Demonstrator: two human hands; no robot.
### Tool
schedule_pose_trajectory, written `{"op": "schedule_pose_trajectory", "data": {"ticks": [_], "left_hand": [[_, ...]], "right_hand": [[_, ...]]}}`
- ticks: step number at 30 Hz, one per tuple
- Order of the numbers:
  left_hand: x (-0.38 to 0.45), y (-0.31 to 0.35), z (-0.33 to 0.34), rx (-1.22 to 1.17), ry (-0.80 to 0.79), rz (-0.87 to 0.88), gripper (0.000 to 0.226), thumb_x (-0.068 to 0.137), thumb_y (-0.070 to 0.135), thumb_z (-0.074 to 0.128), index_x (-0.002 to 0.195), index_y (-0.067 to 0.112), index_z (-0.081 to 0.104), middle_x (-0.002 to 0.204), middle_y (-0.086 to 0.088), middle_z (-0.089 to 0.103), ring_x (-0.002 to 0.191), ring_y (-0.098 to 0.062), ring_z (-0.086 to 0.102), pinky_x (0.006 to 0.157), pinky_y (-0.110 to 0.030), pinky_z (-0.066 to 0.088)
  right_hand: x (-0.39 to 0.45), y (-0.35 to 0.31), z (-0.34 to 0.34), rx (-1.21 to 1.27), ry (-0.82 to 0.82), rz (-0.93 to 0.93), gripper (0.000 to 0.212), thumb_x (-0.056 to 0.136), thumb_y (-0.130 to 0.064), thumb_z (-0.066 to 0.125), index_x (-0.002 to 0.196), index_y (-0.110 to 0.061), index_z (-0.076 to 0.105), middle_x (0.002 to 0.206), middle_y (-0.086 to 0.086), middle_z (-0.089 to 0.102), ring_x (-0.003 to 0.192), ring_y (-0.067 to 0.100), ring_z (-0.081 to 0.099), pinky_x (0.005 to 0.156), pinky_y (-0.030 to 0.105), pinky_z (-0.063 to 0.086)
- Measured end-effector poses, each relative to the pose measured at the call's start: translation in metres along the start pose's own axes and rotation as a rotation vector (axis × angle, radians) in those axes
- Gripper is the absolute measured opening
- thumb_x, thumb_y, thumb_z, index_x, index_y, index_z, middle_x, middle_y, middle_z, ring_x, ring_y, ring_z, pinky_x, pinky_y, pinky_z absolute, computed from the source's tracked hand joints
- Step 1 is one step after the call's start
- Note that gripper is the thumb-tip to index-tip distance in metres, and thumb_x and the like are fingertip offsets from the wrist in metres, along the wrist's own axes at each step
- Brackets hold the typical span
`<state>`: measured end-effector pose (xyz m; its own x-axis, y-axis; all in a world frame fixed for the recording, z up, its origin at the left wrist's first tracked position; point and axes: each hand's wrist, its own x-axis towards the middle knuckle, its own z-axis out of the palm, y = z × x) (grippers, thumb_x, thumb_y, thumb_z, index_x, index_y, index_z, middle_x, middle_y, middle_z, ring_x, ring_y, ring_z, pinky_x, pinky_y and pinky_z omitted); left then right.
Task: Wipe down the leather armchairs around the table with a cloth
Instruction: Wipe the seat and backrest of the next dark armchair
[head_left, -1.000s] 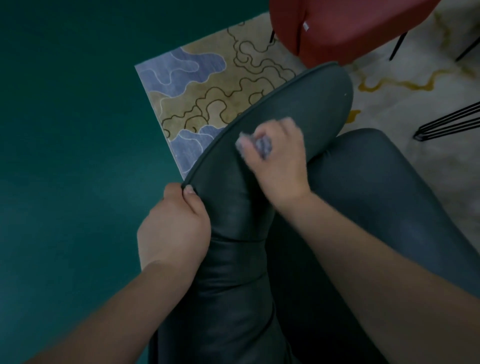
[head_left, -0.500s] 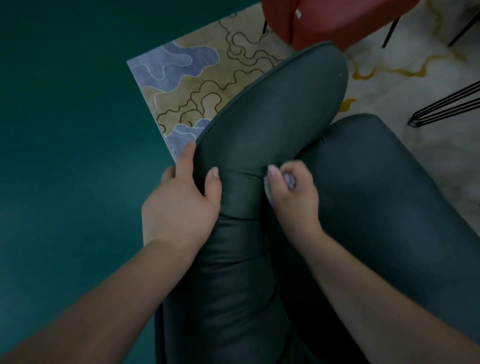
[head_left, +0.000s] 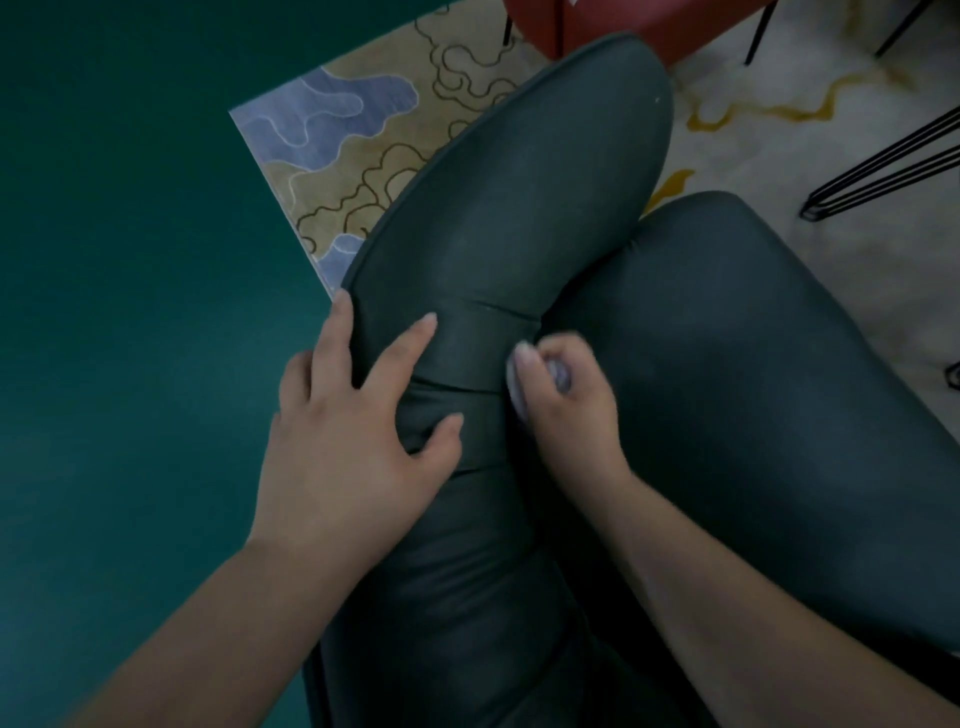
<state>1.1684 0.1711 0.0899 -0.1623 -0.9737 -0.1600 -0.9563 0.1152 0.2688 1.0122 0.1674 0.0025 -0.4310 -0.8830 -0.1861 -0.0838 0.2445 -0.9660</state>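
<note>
**Armchair wipe: working the arm/seat crease**

Armchair (head_left: 519, 197), dark green leather, fills the middle of the view, seen from above; its padded arm runs away from me, seat cushion (head_left: 753, 389) to the right of it.

Right hand (head_left: 566, 410): fingers curled tight round the cloth (head_left: 558, 371), balled up small so only a pale bit shows between the fingertips. Pressed into the crease where arm meets seat. My read: bunched that small so it fits the gap.

Left hand (head_left: 358, 436): fingers spread and fairly straight, flat on the arm, holding nothing. Outer fingers wrap the piped edge, thumb lies on the top face. Looks like bracing, keeps the padding from shifting and opens the fold while I rub beside it.

Hands are near each other, not touching.

Around: patterned rug (head_left: 363, 130) under the chair, teal floor (head_left: 130, 312) left, red chair (head_left: 649, 21) at top edge, black wire legs (head_left: 883, 166) right. Table itself not in view.

Progress guess: mid-chair; I can't tell from the leather which parts are already wiped.
</note>
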Motion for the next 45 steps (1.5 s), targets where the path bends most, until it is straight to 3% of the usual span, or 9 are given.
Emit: {"op": "schedule_pose_trajectory", "data": {"ticks": [3, 7, 16, 19, 22, 30, 37, 42, 45], "left_hand": [[0.002, 0.0, 0.002, -0.067, 0.022, -0.033, 0.066, 0.079, 0.056, 0.051, 0.141, 0.054, 0.028, 0.16, 0.002, 0.005, 0.137, -0.033, 0.021, 0.109, -0.044, 0.029], [0.001, 0.001, 0.004, -0.067, 0.058, -0.041, 0.065, 0.079, 0.052, 0.053, 0.14, 0.054, 0.03, 0.16, 0.004, 0.006, 0.138, -0.031, 0.021, 0.107, -0.045, 0.031], [0.001, 0.002, 0.006, -0.015, 0.038, -0.042, 0.066, 0.082, 0.053, 0.051, 0.142, 0.053, 0.024, 0.16, 0.001, 0.003, 0.136, -0.033, 0.02, 0.108, -0.046, 0.03], [0.003, 0.003, 0.006, -0.007, 0.034, -0.043, 0.065, 0.081, 0.053, 0.051, 0.142, 0.053, 0.025, 0.16, 0.0, 0.005, 0.136, -0.035, 0.021, 0.108, -0.047, 0.03], [0.003, 0.001, 0.007, -0.01, 0.043, -0.044, 0.064, 0.08, 0.054, 0.048, 0.141, 0.052, 0.027, 0.16, 0.0, 0.006, 0.136, -0.034, 0.021, 0.107, -0.047, 0.03], [0.003, -0.001, 0.009, -0.019, 0.066, -0.032, 0.064, 0.078, 0.055, 0.046, 0.14, 0.051, 0.03, 0.159, 0.0, 0.007, 0.135, -0.033, 0.024, 0.104, -0.047, 0.034], [0.003, -0.002, 0.01, -0.041, 0.071, -0.032, 0.063, 0.081, 0.052, 0.052, 0.14, 0.053, 0.029, 0.16, 0.003, 0.006, 0.136, -0.03, 0.022, 0.104, -0.045, 0.034], [0.003, -0.001, 0.01, -0.038, 0.074, -0.031, 0.063, 0.079, 0.055, 0.046, 0.14, 0.053, 0.029, 0.159, 0.002, 0.007, 0.135, -0.031, 0.023, 0.104, -0.046, 0.035], [0.003, 0.0, 0.009, -0.049, 0.07, -0.033, 0.061, 0.082, 0.053, 0.05, 0.14, 0.054, 0.028, 0.16, 0.003, 0.005, 0.136, -0.03, 0.021, 0.106, -0.046, 0.033]], "right_hand": [[0.019, -0.031, 0.017, 0.008, 0.048, -0.208, 0.017, 0.087, -0.035, 0.062, 0.075, -0.029, 0.052, 0.08, 0.002, 0.055, 0.079, 0.016, 0.056, 0.075, 0.033, 0.048], [0.007, -0.025, 0.033, -0.121, 0.06, -0.385, 0.025, 0.082, -0.038, 0.061, 0.086, -0.014, 0.058, 0.086, -0.014, 0.042, 0.085, 0.018, 0.051, 0.078, 0.036, 0.046], [0.01, 0.013, 0.0, -0.087, 0.085, 0.186, 0.023, 0.09, -0.039, 0.059, 0.074, -0.028, 0.047, 0.102, 0.019, 0.059, 0.076, 0.011, 0.052, 0.059, 0.008, 0.037], [0.022, -0.025, 0.004, -0.026, 0.126, -0.049, 0.017, 0.087, -0.041, 0.061, 0.081, -0.027, 0.053, 0.101, 0.012, 0.056, 0.084, 0.011, 0.055, 0.072, 0.011, 0.042], [0.022, -0.046, 0.026, -0.128, -0.04, -0.321, 0.009, 0.082, -0.033, 0.068, 0.088, -0.026, 0.067, 0.102, -0.003, 0.047, 0.099, 0.017, 0.052, 0.09, 0.029, 0.045], [0.028, -0.024, 0.024, -0.137, -0.044, -0.395, 0.011, 0.083, -0.033, 0.067, 0.089, -0.025, 0.071, 0.099, 0.001, 0.045, 0.099, 0.026, 0.051, 0.091, 0.031, 0.045], [0.031, 0.003, 0.0, -0.092, -0.066, -0.269, 0.013, 0.085, -0.014, 0.069, 0.088, -0.027, 0.066, 0.099, 0.0, 0.046, 0.094, 0.004, 0.05, 0.086, 0.007, 0.038], [0.036, 0.008, -0.003, -0.043, -0.058, -0.125, 0.018, 0.087, -0.01, 0.067, 0.084, -0.028, 0.065, 0.102, 0.006, 0.052, 0.09, -0.002, 0.053, 0.082, 0.004, 0.038], [0.049, 0.023, -0.014, -0.154, -0.086, -0.003, 0.01, 0.089, -0.022, 0.065, 0.081, -0.028, 0.066, 0.095, 0.007, 0.06, 0.08, 0.006, 0.057, 0.073, 0.013, 0.042]]}}
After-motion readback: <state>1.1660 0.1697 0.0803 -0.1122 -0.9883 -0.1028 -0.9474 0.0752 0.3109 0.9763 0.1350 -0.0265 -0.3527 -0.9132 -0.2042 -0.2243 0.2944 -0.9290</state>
